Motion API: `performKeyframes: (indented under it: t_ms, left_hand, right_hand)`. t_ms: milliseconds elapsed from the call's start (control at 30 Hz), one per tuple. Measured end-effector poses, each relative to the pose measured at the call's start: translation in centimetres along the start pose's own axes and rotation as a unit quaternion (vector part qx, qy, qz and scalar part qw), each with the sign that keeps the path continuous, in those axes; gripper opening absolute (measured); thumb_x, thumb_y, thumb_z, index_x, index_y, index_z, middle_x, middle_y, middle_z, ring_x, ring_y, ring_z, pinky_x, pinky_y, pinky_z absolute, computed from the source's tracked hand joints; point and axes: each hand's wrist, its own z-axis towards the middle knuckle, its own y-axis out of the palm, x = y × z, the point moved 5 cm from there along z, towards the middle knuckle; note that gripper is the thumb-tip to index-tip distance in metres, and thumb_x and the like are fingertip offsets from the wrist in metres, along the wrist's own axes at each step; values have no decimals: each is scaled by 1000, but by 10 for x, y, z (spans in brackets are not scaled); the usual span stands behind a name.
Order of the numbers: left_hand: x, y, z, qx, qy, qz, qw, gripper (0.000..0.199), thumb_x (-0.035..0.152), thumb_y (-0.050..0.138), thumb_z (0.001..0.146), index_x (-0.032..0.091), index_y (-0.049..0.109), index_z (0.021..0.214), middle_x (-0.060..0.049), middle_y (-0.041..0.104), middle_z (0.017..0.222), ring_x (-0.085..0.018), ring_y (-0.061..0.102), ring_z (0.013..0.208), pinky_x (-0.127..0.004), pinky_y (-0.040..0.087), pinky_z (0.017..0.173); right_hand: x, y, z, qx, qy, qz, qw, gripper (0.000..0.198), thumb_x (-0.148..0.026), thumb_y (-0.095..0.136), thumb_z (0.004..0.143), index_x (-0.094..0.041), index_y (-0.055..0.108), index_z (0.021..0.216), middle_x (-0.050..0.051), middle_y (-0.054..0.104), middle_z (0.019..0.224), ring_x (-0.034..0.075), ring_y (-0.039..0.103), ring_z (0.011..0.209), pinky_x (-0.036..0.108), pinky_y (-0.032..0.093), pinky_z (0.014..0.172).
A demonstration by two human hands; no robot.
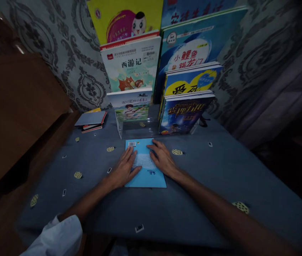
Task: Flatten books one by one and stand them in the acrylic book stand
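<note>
A light blue book [147, 180] lies on the table, its back cover up, with the barcode at the far edge and the print upside down to me. My left hand [124, 169] rests on its left side, fingers stretched out flat. On the right side of the cover lies my right hand [163, 158], its fingers spread towards the far edge. Just beyond the book stands a clear stepped book rack [140, 132]. In its front left place is a book with a landscape cover [135, 108]; a dark blue book [181, 115] stands at front right.
Taller books rise in the rack's back rows, including a white and green one [132, 62] and a teal one [191, 46]. A small book stack [91, 119] lies at the table's back left. Wooden furniture [14, 113] stands left; patterned curtain or wall covering [89, 85] hangs behind.
</note>
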Motion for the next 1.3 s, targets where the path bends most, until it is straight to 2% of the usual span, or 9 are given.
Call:
performKeyframes:
  t_ms: [233, 367, 600, 767, 1000, 1133, 1300]
  left_hand:
    - [-30, -4, 15, 26, -56, 42, 997, 65, 54, 38, 102, 12, 34, 152, -18, 33, 160, -29, 25, 151, -48, 31, 122]
    - [-35, -8, 29, 52, -51, 77, 994, 60, 50, 38, 102, 11, 41, 147, -19, 42, 155, -29, 34, 148, -48, 33, 120]
    - [-18, -8, 45, 34, -13, 112, 993, 54, 47, 35, 103, 13, 47, 142, -17, 49, 150, -29, 41, 144, -50, 33, 120]
    - [-5, -4, 60, 10, 10, 107, 994, 53, 45, 36, 103, 9, 49, 141, -20, 49, 150, -29, 42, 144, -48, 34, 119]
    - [9, 5, 80, -13, 47, 93, 994, 51, 40, 39, 103, 9, 47, 143, -19, 46, 152, -28, 42, 144, -47, 37, 117]
    - [17, 11, 91, -19, 71, 89, 993, 51, 39, 37, 104, 11, 44, 145, -17, 45, 153, -28, 41, 144, -49, 36, 117]
    - [23, 18, 102, -26, 97, 87, 991, 49, 34, 35, 104, 9, 44, 145, -17, 46, 153, -27, 40, 145, -47, 34, 118]
  right_hand:
    - [-1, -2, 0, -11, 19, -15, 1000, 39, -24, 44, 95, -17, 64, 128, 18, 52, 143, 33, 50, 131, 53, 44, 108]
    - [0, -2, 0, -8, 21, -4, 1000, 39, -23, 45, 94, -18, 65, 128, 17, 52, 144, 33, 50, 132, 54, 42, 110]
    - [9, -4, 0, 25, 27, 64, 997, 47, -23, 44, 95, -23, 54, 140, 13, 50, 146, 31, 50, 133, 53, 44, 110]
    - [16, -8, 3, 56, 34, 121, 990, 46, -28, 39, 98, -24, 48, 143, 13, 54, 142, 28, 49, 135, 52, 42, 112]
    - [23, -8, 4, 63, 78, 191, 976, 50, -32, 40, 99, -19, 40, 147, 16, 53, 144, 27, 59, 126, 51, 45, 109]
    - [24, -9, 4, 68, 80, 205, 973, 49, -35, 42, 99, -23, 40, 147, 14, 53, 146, 26, 59, 127, 51, 45, 110]
    - [24, -10, 4, 67, 84, 209, 972, 50, -35, 41, 100, -21, 41, 147, 16, 52, 148, 27, 57, 129, 51, 44, 111]
